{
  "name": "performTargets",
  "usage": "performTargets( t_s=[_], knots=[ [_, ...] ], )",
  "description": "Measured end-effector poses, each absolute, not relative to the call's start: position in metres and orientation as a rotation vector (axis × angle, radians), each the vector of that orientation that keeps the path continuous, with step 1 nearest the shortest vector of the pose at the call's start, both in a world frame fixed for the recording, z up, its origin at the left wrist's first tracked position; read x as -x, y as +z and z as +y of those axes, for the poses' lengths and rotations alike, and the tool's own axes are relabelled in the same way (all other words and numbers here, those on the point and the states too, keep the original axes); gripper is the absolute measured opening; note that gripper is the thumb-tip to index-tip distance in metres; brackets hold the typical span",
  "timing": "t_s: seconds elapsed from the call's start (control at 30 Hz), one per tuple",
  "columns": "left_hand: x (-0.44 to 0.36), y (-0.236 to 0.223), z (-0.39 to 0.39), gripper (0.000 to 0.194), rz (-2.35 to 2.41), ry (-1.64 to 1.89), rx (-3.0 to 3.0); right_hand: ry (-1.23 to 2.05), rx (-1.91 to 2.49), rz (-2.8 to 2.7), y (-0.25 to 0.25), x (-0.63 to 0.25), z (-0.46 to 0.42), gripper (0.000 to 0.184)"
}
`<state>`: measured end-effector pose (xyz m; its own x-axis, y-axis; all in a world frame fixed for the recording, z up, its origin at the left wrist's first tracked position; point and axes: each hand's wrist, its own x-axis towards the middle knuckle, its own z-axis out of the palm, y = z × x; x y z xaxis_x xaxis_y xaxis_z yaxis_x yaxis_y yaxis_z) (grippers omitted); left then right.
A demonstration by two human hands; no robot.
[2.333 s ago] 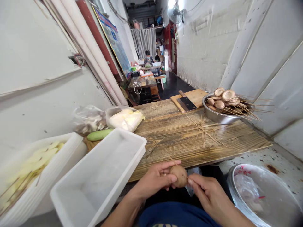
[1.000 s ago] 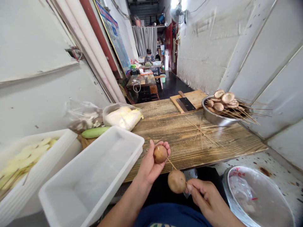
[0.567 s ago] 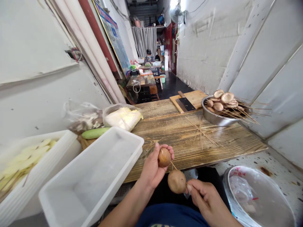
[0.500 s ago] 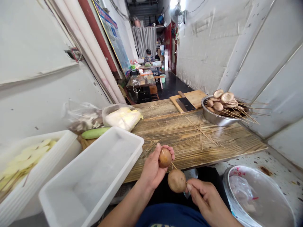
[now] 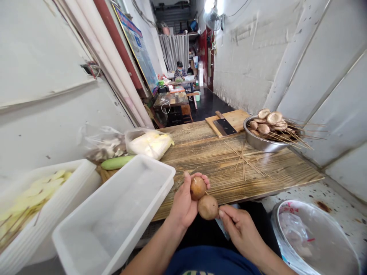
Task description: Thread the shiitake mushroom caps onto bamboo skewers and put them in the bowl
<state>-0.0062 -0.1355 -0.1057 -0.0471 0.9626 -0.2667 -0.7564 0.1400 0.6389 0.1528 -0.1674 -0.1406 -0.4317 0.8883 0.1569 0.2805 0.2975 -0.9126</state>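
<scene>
My left hand (image 5: 183, 204) is wrapped round a brown mushroom (image 5: 198, 187), its cap facing me. With thumb and finger pressed together, my right hand (image 5: 241, 229) pinches a thin wooden skewer (image 5: 219, 210) low down. A second mushroom (image 5: 208, 208) is threaded on that skewer and sits just below the first one. The skewer's tip is at the held mushroom; whether it has gone in, I cannot tell. Beyond my hands, several loose skewers (image 5: 243, 160) lie crossed on the wooden table (image 5: 197, 152).
At the right stands a metal bowl (image 5: 262, 144) of skewered mushrooms, beside a cutting board (image 5: 236, 119) with a cleaver (image 5: 225, 126). Left are a white tub (image 5: 94, 217), a tub of sliced potatoes (image 5: 83, 172), a green gourd (image 5: 116, 162) and bagged vegetables (image 5: 150, 143). A lined bin (image 5: 323, 236) is lower right.
My right hand has moved left and slightly up, bringing the skewered mushroom up against the one in my left hand. The gap between the two mushrooms has closed.
</scene>
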Motion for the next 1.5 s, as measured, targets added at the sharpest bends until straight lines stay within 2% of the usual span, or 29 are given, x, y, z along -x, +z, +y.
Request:
performTargets(
  t_s=[0.07, 0.13, 0.27, 0.33, 0.7, 0.77, 0.9, 0.97, 1.07, 1.27, 1.5],
  knots=[
    [0.006, -0.109, -0.134, 0.055, 0.689, 1.403, -0.263, 1.119, 1.047, -1.854, -0.141, -0.148, -0.162, 0.032],
    [0.002, -0.113, -0.135, 0.058, 0.596, 1.330, -0.243, 1.120, 1.055, -1.808, -0.141, -0.144, -0.157, 0.032],
    [-0.006, -0.122, -0.141, 0.028, 0.561, 1.258, -0.281, 1.156, 1.060, -1.746, -0.145, -0.140, -0.156, 0.032],
    [-0.008, -0.123, -0.141, 0.019, 0.618, 1.303, -0.270, 1.191, 1.065, -1.758, -0.147, -0.140, -0.159, 0.030],
    [-0.019, -0.121, -0.150, 0.014, 0.678, 1.238, -0.444, 1.053, 1.053, -1.711, -0.146, -0.138, -0.170, 0.028],
    [-0.018, -0.121, -0.152, 0.018, 0.680, 1.230, -0.452, 1.067, 1.060, -1.681, -0.148, -0.138, -0.169, 0.030],
    [-0.009, -0.120, -0.147, 0.054, 0.587, 1.237, -0.379, 1.191, 1.052, -1.647, -0.149, -0.145, -0.167, 0.034],
    [0.000, -0.118, -0.137, 0.062, 0.593, 1.353, -0.319, 1.309, 1.036, -1.626, -0.148, -0.149, -0.167, 0.035],
    [0.011, -0.114, -0.120, 0.050, 0.611, 1.556, -0.279, 1.430, 1.017, -1.614, -0.146, -0.152, -0.169, 0.038],
    [0.012, -0.105, -0.115, 0.022, 0.643, 1.601, -0.376, 1.409, 1.008, -1.637, -0.147, -0.148, -0.175, 0.037],
    [0.005, -0.098, -0.124, 0.019, 0.744, 1.672, -0.403, 1.285, 1.003, -1.646, -0.153, -0.142, -0.179, 0.034]
  ],
)
